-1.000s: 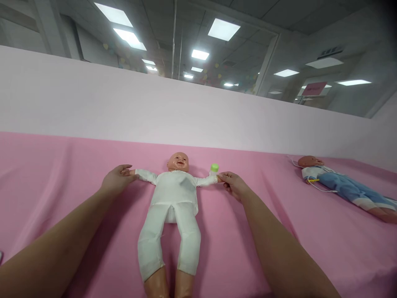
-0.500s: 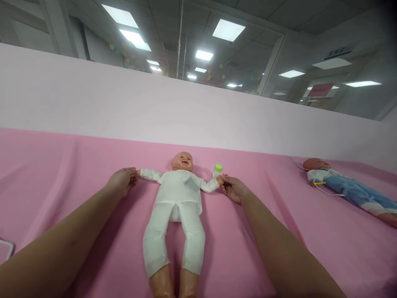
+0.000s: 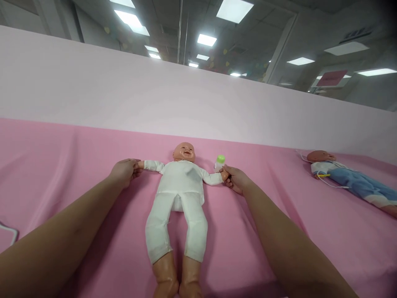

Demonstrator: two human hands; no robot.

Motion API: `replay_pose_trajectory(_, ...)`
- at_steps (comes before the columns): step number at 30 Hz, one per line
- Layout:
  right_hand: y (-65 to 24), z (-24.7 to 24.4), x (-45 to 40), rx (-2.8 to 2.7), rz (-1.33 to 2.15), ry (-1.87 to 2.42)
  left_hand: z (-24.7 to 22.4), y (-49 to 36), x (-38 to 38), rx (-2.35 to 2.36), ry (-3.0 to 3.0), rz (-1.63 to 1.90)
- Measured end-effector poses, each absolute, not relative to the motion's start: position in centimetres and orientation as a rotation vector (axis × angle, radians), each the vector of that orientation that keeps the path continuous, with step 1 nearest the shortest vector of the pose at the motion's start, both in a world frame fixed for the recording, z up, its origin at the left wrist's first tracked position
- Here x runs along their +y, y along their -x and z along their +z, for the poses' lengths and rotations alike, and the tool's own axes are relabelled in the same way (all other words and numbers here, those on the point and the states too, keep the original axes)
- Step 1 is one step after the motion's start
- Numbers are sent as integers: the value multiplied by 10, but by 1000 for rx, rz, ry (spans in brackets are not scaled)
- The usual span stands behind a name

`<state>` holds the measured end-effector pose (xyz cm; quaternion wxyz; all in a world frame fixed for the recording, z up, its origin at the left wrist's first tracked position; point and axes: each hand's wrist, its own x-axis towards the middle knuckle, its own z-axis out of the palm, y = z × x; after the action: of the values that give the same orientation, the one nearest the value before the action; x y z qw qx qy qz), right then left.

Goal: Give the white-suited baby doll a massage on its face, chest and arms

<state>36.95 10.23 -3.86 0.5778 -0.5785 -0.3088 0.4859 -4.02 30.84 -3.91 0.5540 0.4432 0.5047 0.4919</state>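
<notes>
A baby doll [image 3: 181, 178] in a white top and white trousers lies on its back on the pink sheet [image 3: 102, 149], head toward the wall, bare feet toward me. Both its arms are spread out sideways. My left hand [image 3: 124, 171] is closed round the doll's hand at the left. At the right, my right hand [image 3: 236, 179] pinches the doll's other hand between thumb and fingers. Just behind that hand stands a small bottle [image 3: 220, 162] with a green cap, its lower part partly hidden.
A second doll [image 3: 356, 178] in blue and white clothes lies at the far right, with a thin white tube and a yellow piece on it. A white-edged object [image 3: 14, 234] shows at the left edge. Behind the sheet rises a pale wall [image 3: 155, 95] with glass above.
The whole view has tilted down slightly, so the doll and my hands appear higher and more of the doll's feet shows. Both hands keep their hold on the doll's hands.
</notes>
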Motion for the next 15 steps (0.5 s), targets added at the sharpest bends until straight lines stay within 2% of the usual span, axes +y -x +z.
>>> replay_pose_trajectory(6,-379,-43,102,-617,1198,1248,-32,47,307,1064,-1005,1093)
replay_pose_trajectory(15,-390,-44,96,-801,1289,1181,-39,48,308,1059,-1080,1106)
